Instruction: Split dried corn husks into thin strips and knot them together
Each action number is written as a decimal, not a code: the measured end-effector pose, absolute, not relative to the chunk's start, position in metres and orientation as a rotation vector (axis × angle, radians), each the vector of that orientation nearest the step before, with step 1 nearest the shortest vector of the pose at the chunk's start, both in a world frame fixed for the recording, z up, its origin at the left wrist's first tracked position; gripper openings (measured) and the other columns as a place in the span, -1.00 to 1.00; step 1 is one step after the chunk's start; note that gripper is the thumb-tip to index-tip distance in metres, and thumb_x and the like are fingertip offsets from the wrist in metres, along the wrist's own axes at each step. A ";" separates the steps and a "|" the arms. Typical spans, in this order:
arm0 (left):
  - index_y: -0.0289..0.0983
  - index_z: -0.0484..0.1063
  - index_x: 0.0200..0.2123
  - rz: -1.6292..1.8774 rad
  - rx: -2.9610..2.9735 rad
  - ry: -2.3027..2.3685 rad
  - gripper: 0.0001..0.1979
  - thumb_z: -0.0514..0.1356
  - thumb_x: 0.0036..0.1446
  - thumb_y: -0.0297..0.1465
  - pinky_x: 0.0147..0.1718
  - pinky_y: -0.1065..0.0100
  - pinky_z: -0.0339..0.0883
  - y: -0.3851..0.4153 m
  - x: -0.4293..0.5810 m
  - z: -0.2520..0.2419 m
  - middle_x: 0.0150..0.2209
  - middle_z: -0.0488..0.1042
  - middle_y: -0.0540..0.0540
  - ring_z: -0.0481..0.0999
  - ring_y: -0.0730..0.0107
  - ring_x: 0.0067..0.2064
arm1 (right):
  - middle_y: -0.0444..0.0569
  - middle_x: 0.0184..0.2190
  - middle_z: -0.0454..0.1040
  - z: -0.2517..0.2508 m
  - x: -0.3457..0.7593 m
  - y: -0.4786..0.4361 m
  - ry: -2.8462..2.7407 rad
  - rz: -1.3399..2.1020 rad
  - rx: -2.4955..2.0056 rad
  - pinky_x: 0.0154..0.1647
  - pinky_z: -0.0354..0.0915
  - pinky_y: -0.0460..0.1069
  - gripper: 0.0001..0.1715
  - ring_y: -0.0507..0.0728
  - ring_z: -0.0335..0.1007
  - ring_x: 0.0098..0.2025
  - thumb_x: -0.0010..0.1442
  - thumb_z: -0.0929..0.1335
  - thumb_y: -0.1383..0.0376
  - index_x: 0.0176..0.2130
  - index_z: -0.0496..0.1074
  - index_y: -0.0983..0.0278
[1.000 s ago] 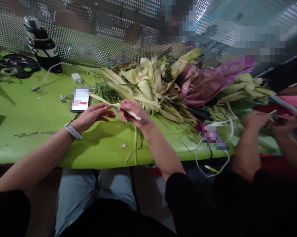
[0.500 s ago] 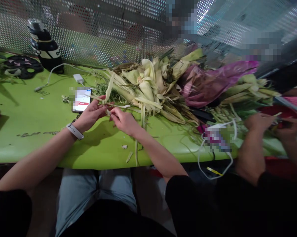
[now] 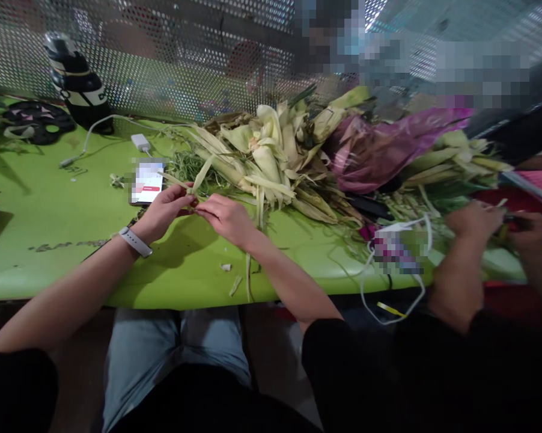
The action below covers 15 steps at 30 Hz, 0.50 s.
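My left hand (image 3: 168,207) pinches strips of pale corn husk (image 3: 203,172), one standing upright and another sticking out to the left. Close against it, my right hand (image 3: 226,218) has its thumb and fingers pressed together on the same husk piece; the part between the fingertips is mostly hidden. Just beyond my left hand lies a lit phone (image 3: 147,183). Behind both hands rises a heap of corn husks (image 3: 271,159), with thin green shreds (image 3: 187,168) at its left side. Small husk scraps (image 3: 235,285) lie on the green table (image 3: 73,216) nearer to me.
A dark bottle (image 3: 84,90) stands at the back left, near a black mask-like item (image 3: 36,122). A white cable plug (image 3: 140,142) lies behind the phone. On the right are a purple plastic bag (image 3: 365,150), a looped white cable (image 3: 365,294) and another person's hands (image 3: 476,219).
My right hand has shifted slightly left, closer to my left hand, and its fingers now cover the small husk end between them. The upright strip leans further right.
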<state>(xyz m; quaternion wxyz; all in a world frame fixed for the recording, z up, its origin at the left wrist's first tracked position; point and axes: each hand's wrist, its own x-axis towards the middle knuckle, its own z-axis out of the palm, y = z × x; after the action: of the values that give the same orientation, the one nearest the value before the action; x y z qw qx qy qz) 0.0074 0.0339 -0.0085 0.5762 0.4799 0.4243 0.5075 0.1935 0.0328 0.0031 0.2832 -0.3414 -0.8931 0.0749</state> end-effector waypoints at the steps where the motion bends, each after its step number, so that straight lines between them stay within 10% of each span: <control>1: -0.29 0.48 -0.10 1.180 1.120 0.978 -0.72 0.31 0.07 -0.44 -0.12 0.24 0.45 0.034 0.008 -0.009 -0.27 0.51 -0.06 0.51 0.40 -0.23 | 0.04 -0.21 0.56 0.002 0.193 0.033 -2.383 0.201 -0.899 -0.19 0.34 -0.03 -0.72 0.10 0.47 -0.20 0.36 0.29 0.24 -0.11 0.56 0.28; 15: -0.28 0.58 -0.17 1.097 1.158 0.845 -0.74 0.19 0.06 -0.47 -0.06 0.27 0.31 0.037 0.003 -0.011 -0.19 0.56 -0.10 0.47 0.33 -0.17 | -0.12 -0.46 0.48 0.003 0.199 0.047 -1.885 0.895 -0.983 -0.42 0.35 -0.04 -0.53 0.02 0.44 -0.48 0.21 0.33 -0.11 -0.33 0.33 0.24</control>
<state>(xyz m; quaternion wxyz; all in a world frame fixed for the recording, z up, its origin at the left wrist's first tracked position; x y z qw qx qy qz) 0.0026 0.0370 -0.0107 0.6197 0.5034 0.3676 0.4769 0.1989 0.0472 0.0029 0.4055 -0.3896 -0.7470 0.3548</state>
